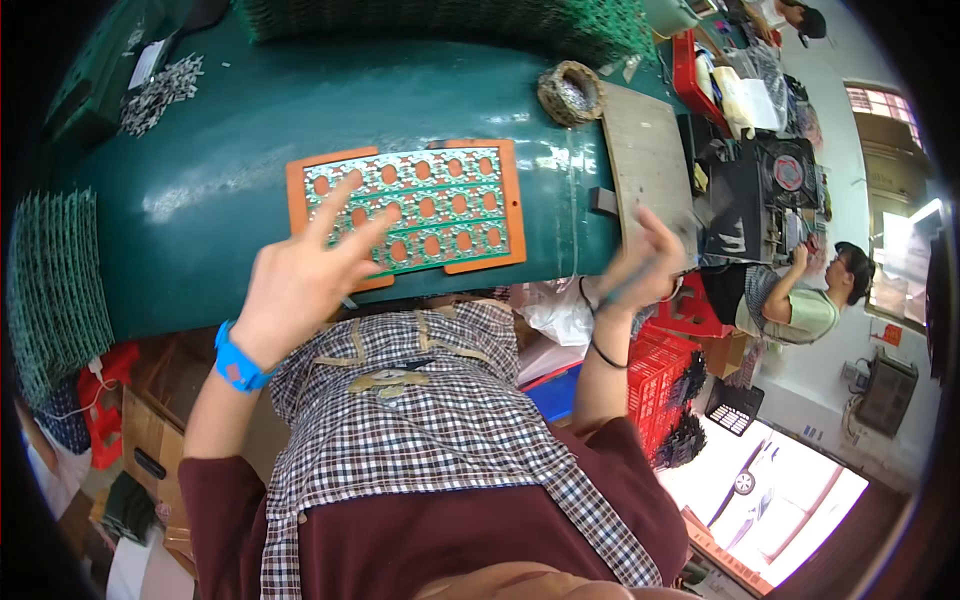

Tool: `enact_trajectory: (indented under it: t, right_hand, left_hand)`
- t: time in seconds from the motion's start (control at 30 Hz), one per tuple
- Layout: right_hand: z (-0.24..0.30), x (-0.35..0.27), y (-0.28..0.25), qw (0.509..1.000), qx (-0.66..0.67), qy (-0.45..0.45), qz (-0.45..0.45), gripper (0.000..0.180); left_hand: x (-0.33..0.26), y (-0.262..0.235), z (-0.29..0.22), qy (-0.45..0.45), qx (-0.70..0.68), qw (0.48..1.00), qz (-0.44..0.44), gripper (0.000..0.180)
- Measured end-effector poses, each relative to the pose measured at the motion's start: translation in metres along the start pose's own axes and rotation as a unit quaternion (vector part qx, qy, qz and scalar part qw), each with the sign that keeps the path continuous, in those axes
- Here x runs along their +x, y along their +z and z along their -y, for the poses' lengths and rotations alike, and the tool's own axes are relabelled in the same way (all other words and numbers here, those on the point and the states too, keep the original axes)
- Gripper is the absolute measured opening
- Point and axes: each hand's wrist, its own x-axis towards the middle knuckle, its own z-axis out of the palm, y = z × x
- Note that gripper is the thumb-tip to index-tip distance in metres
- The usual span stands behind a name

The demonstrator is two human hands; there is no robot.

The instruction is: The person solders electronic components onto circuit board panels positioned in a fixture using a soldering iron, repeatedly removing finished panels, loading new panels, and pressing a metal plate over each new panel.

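A panel of green and white circuit boards [428,188] with several oval openings lies in an orange-brown flat frame [514,200] on the green table. My left hand [305,275], a blue band at its wrist, reaches over the panel's left part. Its fingers are spread, with the tips at or just above the boards; no held thing shows. Off to the right, beyond the table's near edge, my right hand [645,262] is raised and blurred. Its fingers curl around a slim dark thing that I cannot make out.
Green board stacks stand at the far edge [450,15] and left [60,290]. Small grey parts [160,95] lie in a heap. A tape roll [571,93] sits beside a grey board [645,150]. Red crates [660,390] stand at lower right; a co-worker [810,295] is beyond.
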Motion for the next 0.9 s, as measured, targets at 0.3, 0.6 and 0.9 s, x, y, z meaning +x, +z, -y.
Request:
enact_trajectory:
  t: [0.3,0.6,0.9]
  right_hand:
    - [-0.124,-0.046,-0.022,0.884,0.059,0.430,-0.174,0.037]
    - [-0.038,0.001,-0.135,0.898,0.155,0.347,-0.221,0.022]
    - [0.059,0.007,-0.034,0.919,0.232,0.261,0.182,0.019]
  left_hand:
    - [-0.064,0.006,0.028,-0.246,-0.191,0.902,-0.298,0.037]
    - [-0.033,-0.010,0.015,-0.225,-0.348,0.858,-0.303,0.043]
    - [-0.033,-0.005,0.003,-0.266,-0.577,0.740,-0.221,0.040]
